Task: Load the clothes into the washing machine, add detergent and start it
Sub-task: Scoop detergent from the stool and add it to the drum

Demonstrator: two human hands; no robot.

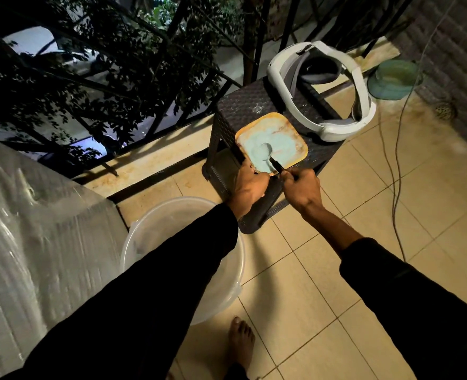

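A square orange-rimmed container point(300, 145) filled with pale blue detergent powder point(281, 142) sits on a dark woven stool point(243, 105). My left hand point(250, 185) grips the container's near edge. My right hand point(300, 187) holds a dark-handled spoon point(266, 150), whose bowl is sunk in the powder. The washing machine point(34, 220), wrapped in a shiny plastic cover, stands at the left and looks blurred. No clothes are visible.
A white headset point(333, 127) lies on the stool's far side. An empty translucent tub point(226, 286) stands on the tiled floor beneath my left arm. A teal bowl point(394, 79), a trailing cable point(396, 165), a floor drain point(444, 111) and a metal railing point(155, 124) border the balcony. My bare foot point(240, 344) is near the bottom.
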